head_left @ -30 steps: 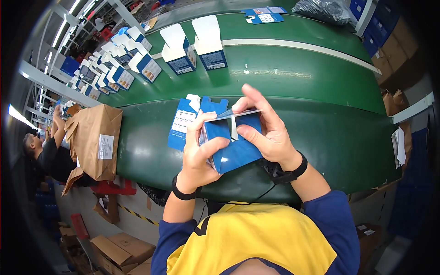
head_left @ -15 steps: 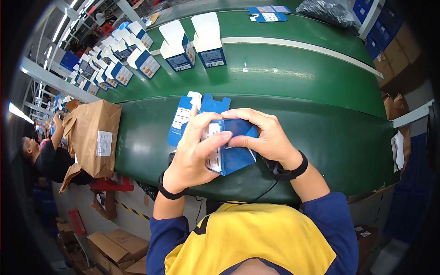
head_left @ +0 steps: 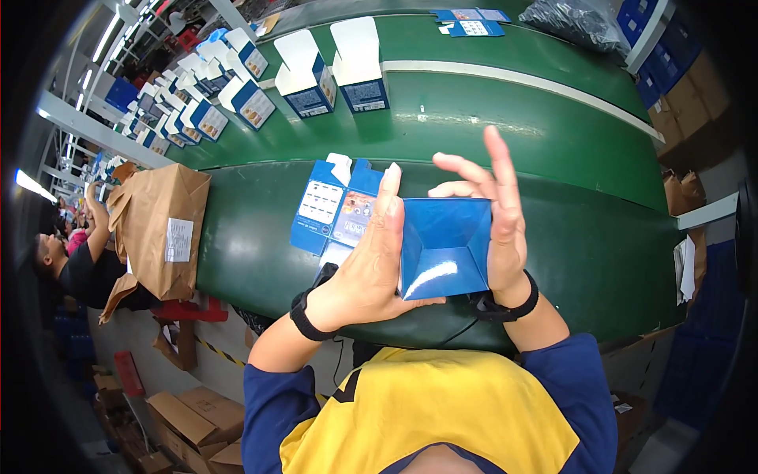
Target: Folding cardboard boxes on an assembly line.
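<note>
In front of me is a small blue carton (head_left: pixel 446 265), its glossy end flaps folded inward and facing up. My left hand (head_left: pixel 367 265) holds it, palm and straight fingers along its left side and the thumb under its near edge. My right hand (head_left: pixel 503 225) is at the carton's right side, touching it near the thumb, with the other fingers spread and raised off it. Flattened blue cartons (head_left: pixel 324 205) with printed panels lie on the green surface just beyond my left hand, partly covered by it.
Erected cartons with raised white lids (head_left: pixel 359 75) stand on the green belt (head_left: pixel 474 130) at the far left. A brown paper bag (head_left: pixel 170 237) stands at left, near another person. More flat cartons (head_left: pixel 474 24) and a grey plastic bag (head_left: pixel 564 24) lie far right. Cardboard boxes (head_left: pixel 197 419) sit below.
The carton has turned so its folded-in end faces up. My right hand has gone from gripping it to spread fingers; my left has shifted to its left side, uncovering more of the flat cartons.
</note>
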The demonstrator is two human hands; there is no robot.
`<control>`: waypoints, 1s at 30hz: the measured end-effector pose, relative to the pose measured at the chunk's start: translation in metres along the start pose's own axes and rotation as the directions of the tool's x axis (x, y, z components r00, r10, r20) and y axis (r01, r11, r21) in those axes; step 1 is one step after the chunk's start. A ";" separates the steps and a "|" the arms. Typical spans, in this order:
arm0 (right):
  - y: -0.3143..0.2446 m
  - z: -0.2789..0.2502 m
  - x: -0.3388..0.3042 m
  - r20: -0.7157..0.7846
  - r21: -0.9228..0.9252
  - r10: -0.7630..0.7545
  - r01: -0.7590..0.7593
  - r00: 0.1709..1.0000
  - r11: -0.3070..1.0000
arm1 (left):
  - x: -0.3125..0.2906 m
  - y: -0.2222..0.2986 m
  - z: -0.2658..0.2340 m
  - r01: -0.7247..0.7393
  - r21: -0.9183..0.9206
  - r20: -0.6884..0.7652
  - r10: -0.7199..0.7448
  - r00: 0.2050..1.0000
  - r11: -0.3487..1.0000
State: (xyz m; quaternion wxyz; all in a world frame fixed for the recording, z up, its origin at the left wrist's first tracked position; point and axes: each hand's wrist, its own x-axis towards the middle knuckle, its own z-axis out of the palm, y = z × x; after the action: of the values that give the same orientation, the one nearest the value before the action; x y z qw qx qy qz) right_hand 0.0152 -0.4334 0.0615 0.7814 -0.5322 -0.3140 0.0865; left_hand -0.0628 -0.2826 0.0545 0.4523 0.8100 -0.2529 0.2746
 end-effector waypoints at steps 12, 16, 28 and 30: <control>0.046 -0.035 0.027 0.274 0.257 0.529 -0.592 0.803 0.764 | -0.003 -0.030 -0.044 -0.381 0.337 0.366 0.253 0.895 0.861; 0.050 -0.032 0.069 0.189 0.285 0.537 -0.569 0.822 0.772 | -0.027 -0.078 -0.076 0.179 0.688 -0.004 -0.243 0.970 0.703; 0.147 -0.109 0.125 -0.185 -0.816 -0.068 -0.115 0.980 0.566 | -0.048 -0.085 -0.065 0.578 0.775 -0.111 -0.845 0.522 0.256; 0.136 -0.086 0.100 -0.244 -0.695 0.065 -0.221 0.968 0.685 | -0.052 -0.085 -0.067 0.565 0.792 -0.126 -0.843 0.523 0.233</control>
State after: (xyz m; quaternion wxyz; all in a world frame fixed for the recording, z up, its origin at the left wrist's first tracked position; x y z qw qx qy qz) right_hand 0.1712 -0.3965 -0.0395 0.5303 -0.8231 -0.2002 -0.0353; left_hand -0.0590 -0.1763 -0.0010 0.0935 0.9715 0.2163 -0.0269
